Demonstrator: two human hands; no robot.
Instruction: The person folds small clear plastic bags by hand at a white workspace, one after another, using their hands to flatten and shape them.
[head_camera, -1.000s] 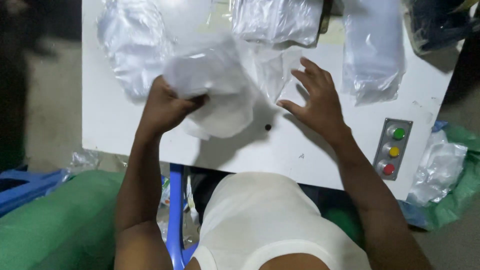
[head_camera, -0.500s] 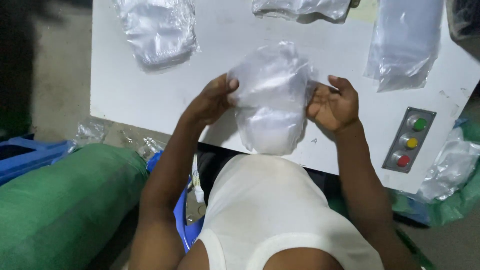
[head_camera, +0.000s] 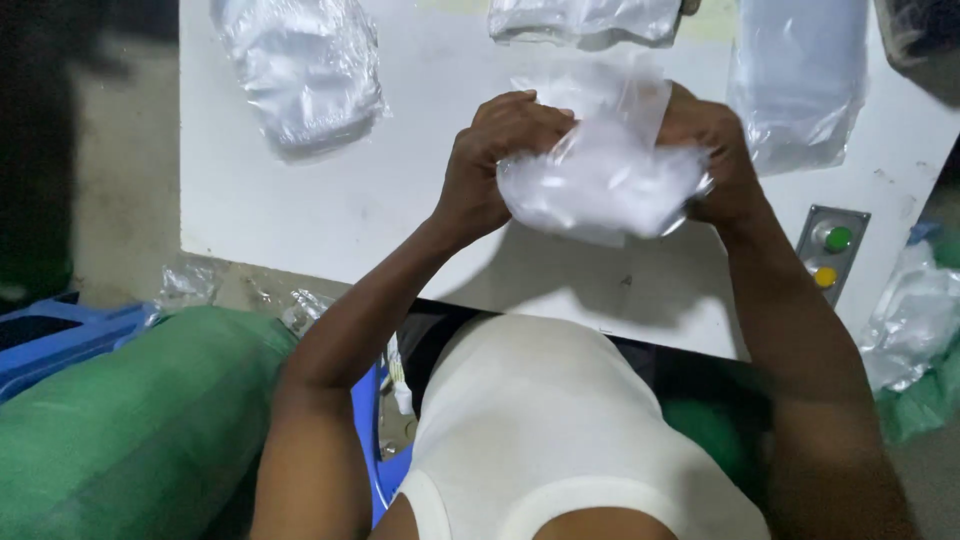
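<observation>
Both hands clamp one clear plastic bag with white stuff inside, held above the white table at centre. Left hand grips its 9 o'clock side, fingers curled over the top; right hand grips the 3 o'clock side. More filled bags: 10 o'clock, 12 o'clock, 2 o'clock. Button panel at 4 o'clock. Green sack at 8 o'clock.

The clear plastic bag hides the fingertips of the right hand, and its white contents are too hazy to identify. The left hand covers the bag's left edge. The top edge cuts off three plastic packets on the white table. The right edge crops the button panel
</observation>
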